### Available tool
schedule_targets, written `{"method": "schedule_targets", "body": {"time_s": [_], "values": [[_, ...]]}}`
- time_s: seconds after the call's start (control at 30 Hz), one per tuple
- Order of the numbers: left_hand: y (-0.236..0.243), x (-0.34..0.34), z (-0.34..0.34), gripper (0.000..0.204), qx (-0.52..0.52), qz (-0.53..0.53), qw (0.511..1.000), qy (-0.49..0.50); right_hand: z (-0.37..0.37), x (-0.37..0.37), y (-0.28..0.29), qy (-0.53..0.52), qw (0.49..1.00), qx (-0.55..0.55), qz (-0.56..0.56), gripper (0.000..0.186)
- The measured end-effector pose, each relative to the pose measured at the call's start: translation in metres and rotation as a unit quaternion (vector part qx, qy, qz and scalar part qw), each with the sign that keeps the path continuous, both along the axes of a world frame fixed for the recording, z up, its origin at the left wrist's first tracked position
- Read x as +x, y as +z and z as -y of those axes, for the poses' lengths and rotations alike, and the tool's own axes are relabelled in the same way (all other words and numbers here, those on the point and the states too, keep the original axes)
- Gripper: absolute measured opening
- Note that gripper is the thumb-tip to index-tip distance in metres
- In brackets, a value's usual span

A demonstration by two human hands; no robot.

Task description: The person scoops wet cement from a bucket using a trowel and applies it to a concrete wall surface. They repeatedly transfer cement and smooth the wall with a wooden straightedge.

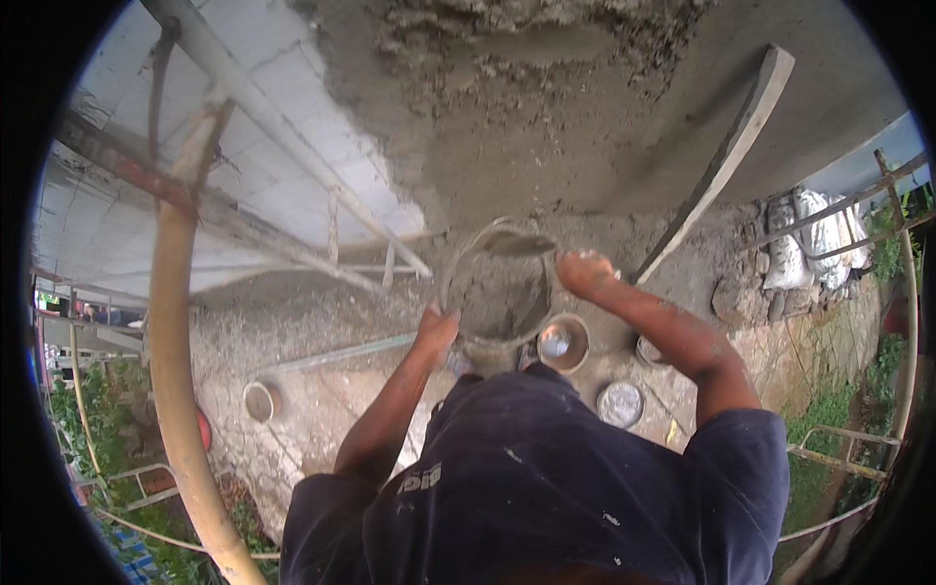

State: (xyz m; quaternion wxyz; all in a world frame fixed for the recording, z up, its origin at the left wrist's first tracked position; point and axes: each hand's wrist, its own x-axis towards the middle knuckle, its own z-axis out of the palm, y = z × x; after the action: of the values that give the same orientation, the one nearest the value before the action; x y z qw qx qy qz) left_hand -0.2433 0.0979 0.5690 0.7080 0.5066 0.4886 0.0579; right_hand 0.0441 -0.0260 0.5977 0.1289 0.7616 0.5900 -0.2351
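One big round tub (495, 341) is held up in front of the body, close to the wall (526, 156), and two hands are seen at its edge. One heap of wet gray mud mix (492, 297) is held inside it.

The tub's left edge is gripped by the left hand (437, 328) — its fingers are clamped on the rim. The right hand (587, 275) is set at the tub's right edge, with its fingers curled together; whether the rim or something else is gripped by them cannot be told.

Four small pots are seen on the ground. One pot (583, 346), with something shiny inside, is placed just below the tub. One pale-filled pot (641, 402) is set nearer the body, on the right. One pot (643, 349) is partly hidden by the right arm, and one pot (274, 402) is left well apart on the left side.

One long board (717, 161) is leaned on the wall at the right. One thick bamboo pole (168, 331) is seen at the left — beside a metal frame (283, 146). White sacks (788, 244) are piled at the far right, but their number cannot be counted for sure.
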Motion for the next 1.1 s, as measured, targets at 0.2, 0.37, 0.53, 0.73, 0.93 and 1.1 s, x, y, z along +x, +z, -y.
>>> {"method": "schedule_targets", "body": {"time_s": [0.2,0.37,0.53,0.73,0.93,1.1], "values": [[0.042,0.072,0.031,0.040,0.074,-0.050,0.995,-0.045,0.049,-0.016,-0.036,-0.029,0.965,-0.132,-0.226,0.039],[0.011,0.078,0.044,0.044,0.045,-0.016,0.999,-0.008,0.080,-0.039,-0.040,-0.251,0.816,-0.121,-0.507,0.046],[0.013,0.076,0.040,0.035,-0.108,-0.033,0.993,0.019,0.124,-0.013,0.012,-0.430,0.642,-0.063,-0.631,0.025],[-0.025,0.008,0.013,0.035,-0.082,-0.035,0.984,0.151,0.097,0.002,0.123,-0.442,0.409,0.232,-0.764,0.024],[-0.024,-0.040,-0.001,0.032,-0.061,-0.023,0.976,0.206,0.054,-0.028,0.274,-0.134,0.212,0.573,-0.780,0.034],[-0.049,-0.102,-0.015,0.028,-0.057,-0.005,0.963,0.263,-0.049,-0.046,0.372,-0.093,0.117,0.790,-0.594,0.025]]}}
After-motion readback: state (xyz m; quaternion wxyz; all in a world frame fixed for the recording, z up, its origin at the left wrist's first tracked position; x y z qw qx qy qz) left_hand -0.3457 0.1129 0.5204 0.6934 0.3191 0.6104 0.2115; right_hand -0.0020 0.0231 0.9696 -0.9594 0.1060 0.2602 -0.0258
